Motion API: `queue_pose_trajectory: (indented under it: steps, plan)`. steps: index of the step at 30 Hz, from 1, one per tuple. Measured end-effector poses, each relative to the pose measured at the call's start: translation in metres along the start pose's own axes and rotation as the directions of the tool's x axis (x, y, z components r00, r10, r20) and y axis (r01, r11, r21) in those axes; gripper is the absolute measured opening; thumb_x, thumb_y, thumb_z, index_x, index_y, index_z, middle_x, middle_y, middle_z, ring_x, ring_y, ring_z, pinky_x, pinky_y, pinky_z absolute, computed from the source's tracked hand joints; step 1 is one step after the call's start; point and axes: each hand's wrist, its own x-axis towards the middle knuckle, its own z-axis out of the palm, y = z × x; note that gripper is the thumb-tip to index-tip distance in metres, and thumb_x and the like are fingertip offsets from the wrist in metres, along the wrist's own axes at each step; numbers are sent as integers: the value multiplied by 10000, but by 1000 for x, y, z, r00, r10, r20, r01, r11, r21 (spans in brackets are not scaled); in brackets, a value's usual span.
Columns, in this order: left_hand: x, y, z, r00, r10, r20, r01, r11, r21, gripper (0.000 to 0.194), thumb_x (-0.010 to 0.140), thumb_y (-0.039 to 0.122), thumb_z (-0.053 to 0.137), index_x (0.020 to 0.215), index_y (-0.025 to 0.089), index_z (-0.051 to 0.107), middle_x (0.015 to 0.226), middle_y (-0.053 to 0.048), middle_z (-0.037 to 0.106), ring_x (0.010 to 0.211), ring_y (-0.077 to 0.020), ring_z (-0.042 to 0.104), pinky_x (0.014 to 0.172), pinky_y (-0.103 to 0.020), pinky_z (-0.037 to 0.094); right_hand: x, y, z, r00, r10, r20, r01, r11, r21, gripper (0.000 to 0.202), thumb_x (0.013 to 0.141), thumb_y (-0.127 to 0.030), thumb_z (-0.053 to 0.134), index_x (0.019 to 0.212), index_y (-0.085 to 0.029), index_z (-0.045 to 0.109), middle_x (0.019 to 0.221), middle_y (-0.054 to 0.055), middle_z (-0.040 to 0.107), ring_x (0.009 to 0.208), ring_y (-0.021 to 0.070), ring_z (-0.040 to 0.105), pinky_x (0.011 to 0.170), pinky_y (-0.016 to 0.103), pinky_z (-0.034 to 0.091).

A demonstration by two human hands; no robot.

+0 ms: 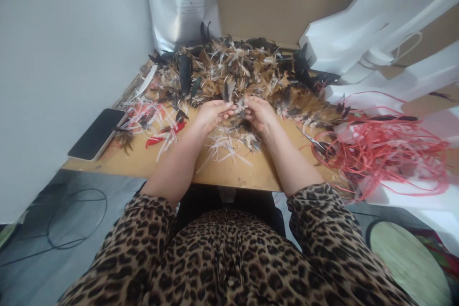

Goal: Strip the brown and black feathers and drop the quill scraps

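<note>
Both hands are close together over the middle of the table (136, 162). My left hand (216, 112) pinches a small dark-and-white feather (228, 91) that points upward. My right hand (258, 112) is closed at the fingertips on pale, fluffy feathers (241, 105) just beside it. Whether both hands share one bunch is hard to tell. Behind them spreads a heap of brown, black and white feathers (229, 62). Below the hands lie thin white strips (227, 146) and a few more feather bits.
At the left edge lies a phone (96, 134), near red and white strips (143, 114). Scissors (311, 139) rest right of my hands, beside a tangle of red plastic ribbon (387, 153). A silvery bag (182, 14) stands at the back; white foam pieces (344, 33) are on the right.
</note>
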Motion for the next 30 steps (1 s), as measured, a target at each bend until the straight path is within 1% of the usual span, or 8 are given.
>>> queue_pose_trajectory:
  steps: [4, 8, 12, 16, 19, 22, 25, 30]
  plan:
    - [-1, 0, 1, 999, -35, 35, 35, 999, -10, 61, 756, 83, 652, 705, 60, 626, 756, -83, 707, 562, -49, 626, 483, -113, 439, 1, 3, 2, 999, -39, -27, 40, 999, 18, 340, 518, -292, 791, 674, -182, 511, 483, -79, 493, 420, 42, 411, 379, 152, 264]
    - [-1, 1, 1, 998, -51, 45, 52, 998, -26, 51, 752, 82, 658, 715, 65, 627, 763, -75, 707, 565, -46, 626, 488, -112, 442, 0, 3, 2, 999, -51, 17, 50, 998, 43, 373, 502, -294, 801, 655, -192, 477, 497, -79, 514, 444, 57, 456, 396, 164, 318]
    - [0, 0, 0, 997, -51, 58, 53, 998, -25, 34, 759, 85, 651, 737, 68, 632, 757, -65, 706, 577, -44, 628, 503, -110, 445, -2, 2, 4, 998, -60, 3, 60, 998, 6, 350, 508, -304, 804, 677, -184, 522, 516, -77, 516, 462, 48, 463, 400, 156, 308]
    - [0, -1, -1, 994, -71, 86, 74, 997, -34, 37, 759, 89, 653, 739, 70, 627, 771, -75, 708, 582, -54, 637, 494, -112, 448, -5, 1, 8, 995, -99, -17, 98, 995, -14, 344, 509, -316, 810, 682, -180, 545, 521, -78, 515, 465, 41, 457, 407, 155, 300]
    - [1, -2, 0, 991, -97, 96, 103, 993, -62, 43, 765, 76, 641, 729, 68, 620, 772, -83, 706, 563, -54, 632, 469, -106, 440, -5, 3, 10, 992, -128, -17, 128, 992, -20, 356, 523, -342, 810, 685, -187, 533, 526, -83, 512, 472, 40, 466, 417, 154, 300]
    - [1, -1, -1, 985, -137, 108, 148, 984, -101, 52, 773, 56, 625, 725, 74, 619, 765, -80, 703, 547, -41, 620, 465, -93, 435, -5, 5, 12, 991, -136, -19, 135, 990, -43, 369, 541, -377, 802, 727, -196, 539, 562, -75, 547, 504, 53, 513, 428, 160, 312]
    - [1, 0, -1, 977, -166, 137, 185, 973, -139, 86, 797, 38, 584, 750, 84, 639, 766, -68, 702, 545, -27, 612, 486, -83, 442, -5, 7, 12, 992, -129, -6, 129, 991, -38, 391, 533, -392, 807, 742, -196, 541, 592, -65, 576, 531, 67, 551, 445, 170, 340]
    - [1, -1, -4, 970, -181, 164, 211, 960, -185, 156, 834, 39, 525, 801, 88, 669, 815, -73, 707, 552, -12, 603, 519, -75, 452, -4, 10, 12, 987, -158, -4, 158, 987, -26, 367, 539, -375, 802, 738, -189, 557, 597, -59, 585, 526, 63, 540, 443, 168, 345]
